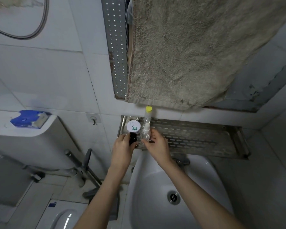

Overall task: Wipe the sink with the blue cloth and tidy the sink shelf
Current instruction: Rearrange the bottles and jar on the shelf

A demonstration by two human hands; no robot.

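A perforated metal shelf [196,138] hangs on the wall above the white sink [155,187]. At its left end stand a white-lidded jar [133,128] and a tall clear bottle with a yellow cap [148,116]. My left hand [122,147] is shut on a small black object [133,139] at the shelf's front left corner. My right hand [157,144] grips a small clear spray bottle [146,135] standing beside the jar. No blue cloth is in view.
A beige towel [188,52] hangs low over the shelf's back. The toilet tank [31,138] with a blue box [28,119] on top stands to the left. A wall hook [93,119], a toilet brush handle [87,157] and the sink drain [173,197] are visible.
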